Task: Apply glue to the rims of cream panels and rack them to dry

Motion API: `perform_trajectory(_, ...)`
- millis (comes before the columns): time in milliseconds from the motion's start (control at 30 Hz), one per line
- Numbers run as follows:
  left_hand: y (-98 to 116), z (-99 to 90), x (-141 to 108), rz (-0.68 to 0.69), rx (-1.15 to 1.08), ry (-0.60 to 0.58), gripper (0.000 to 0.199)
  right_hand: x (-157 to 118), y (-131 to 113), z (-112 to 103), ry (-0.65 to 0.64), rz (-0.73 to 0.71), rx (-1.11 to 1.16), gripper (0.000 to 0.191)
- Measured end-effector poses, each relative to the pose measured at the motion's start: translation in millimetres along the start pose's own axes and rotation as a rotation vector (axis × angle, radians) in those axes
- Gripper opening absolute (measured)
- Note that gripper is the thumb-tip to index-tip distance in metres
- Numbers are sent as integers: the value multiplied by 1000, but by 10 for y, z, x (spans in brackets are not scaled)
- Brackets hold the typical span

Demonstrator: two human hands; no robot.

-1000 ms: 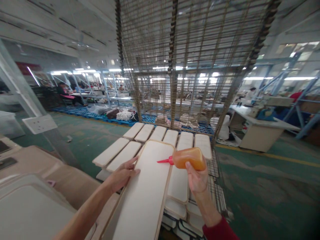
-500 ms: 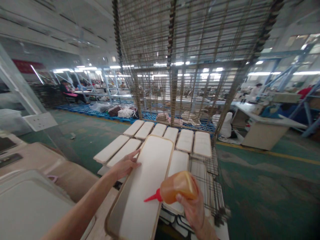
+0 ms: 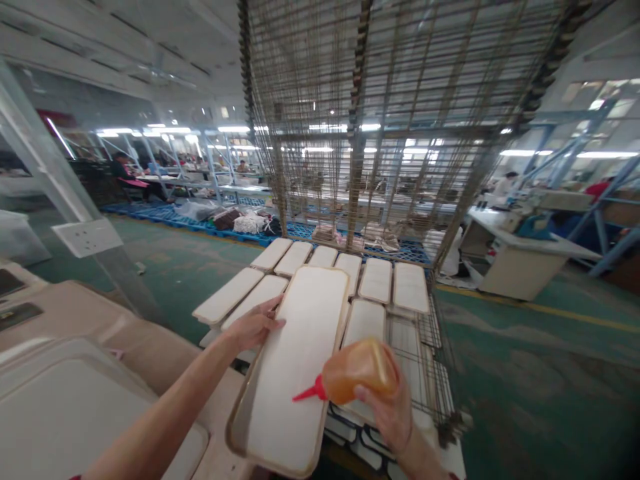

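Observation:
A long white panel with rounded corners and a tan edge [image 3: 300, 347] is tilted in front of me. My left hand [image 3: 257, 325] grips its left long edge, the thumb lying on the white face. In my right hand [image 3: 393, 413] is an amber squeeze bottle [image 3: 357, 372] with a red pointed nozzle, held on its side. The nozzle tip points left, over the lower part of the panel; whether it touches the surface I cannot tell. Similar white panels [image 3: 376, 280] lie in rows on the rack beyond.
A tall wire drying rack [image 3: 400, 100] rises behind the panels. At left is a tan-covered table [image 3: 165, 353] bearing larger white panels [image 3: 85, 413]. A metal post with a socket box [image 3: 87, 238] stands on the left. People sit at workbenches farther back.
The view has shifted slightly. The panel's near end has risen a little in the picture, and the bottle's nozzle has moved slightly right. Both hands keep their holds.

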State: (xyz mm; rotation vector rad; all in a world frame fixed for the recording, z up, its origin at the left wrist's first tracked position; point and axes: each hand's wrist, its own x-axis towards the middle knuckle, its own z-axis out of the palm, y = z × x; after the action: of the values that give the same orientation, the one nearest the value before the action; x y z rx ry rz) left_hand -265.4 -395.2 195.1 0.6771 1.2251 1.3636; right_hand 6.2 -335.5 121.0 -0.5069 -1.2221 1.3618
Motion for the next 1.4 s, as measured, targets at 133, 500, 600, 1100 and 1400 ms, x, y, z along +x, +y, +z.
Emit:
perform_trajectory(133, 9, -103, -44, 11, 15, -20, 97, 233, -55, 209, 101, -67, -66, 67)
perform_trajectory(500, 79, -327, -30, 25, -55, -8, 102, 102, 114, 565, -44, -34, -83, 64)
perform_trajectory(600, 92, -373, -41, 43, -35, -13, 103, 82, 118, 656, -39, -73, -106, 69)
perform_trajectory(1100, 128, -623, 29, 38, -12, -42, 101, 139, 189, 824, 24, -109, -168, 68)
perform_trajectory(1400, 122, -693, 68, 26, -77, -92, 104, 458, 206, 705, 132, -158, -161, 72)
